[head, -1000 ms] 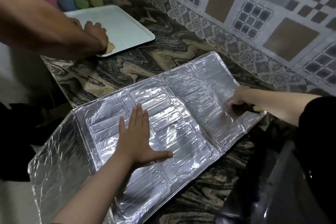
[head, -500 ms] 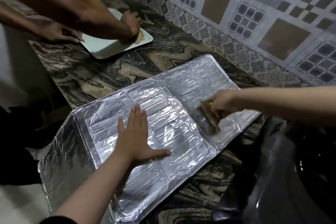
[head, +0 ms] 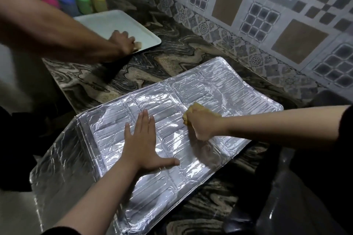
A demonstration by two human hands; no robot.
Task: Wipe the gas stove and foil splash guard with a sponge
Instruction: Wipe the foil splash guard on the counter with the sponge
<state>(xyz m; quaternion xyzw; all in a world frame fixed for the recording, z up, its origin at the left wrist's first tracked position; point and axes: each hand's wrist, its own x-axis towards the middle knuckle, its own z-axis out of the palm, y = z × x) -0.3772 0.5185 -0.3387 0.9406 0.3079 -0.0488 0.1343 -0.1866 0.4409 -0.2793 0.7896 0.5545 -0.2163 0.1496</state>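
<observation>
Head view: foil splash guard (head: 200, 89) flat on marble counter (head: 152, 66), long axis left-right; left hand (head: 142, 145) splayed, pinning its middle; right hand (head: 202, 125) fisted around yellow sponge (head: 196, 108) just right, unwiped panels leftward.

3 hands in all: the left hand (head: 142, 145), flat w/ fingers spread; the right hand (head: 202, 123), closed round 1 yellow sponge (head: 198, 108); and 1 other person's hand (head: 123, 41) up by the tray. 1 foil splash guard (head: 219, 89), made of 3 panels, 1 of them hanging off the edge. 1 white tray (head: 114, 23). 4 squeeze bottles in a row: 1 pink bottle (head: 50, 1), 1 blue bottle (head: 68, 4), 1 green bottle (head: 83, 3), 1 yellow bottle (head: 99, 0). 1 marble counter (head: 172, 51). 1 black stove (head: 298, 206), only part showing.
</observation>
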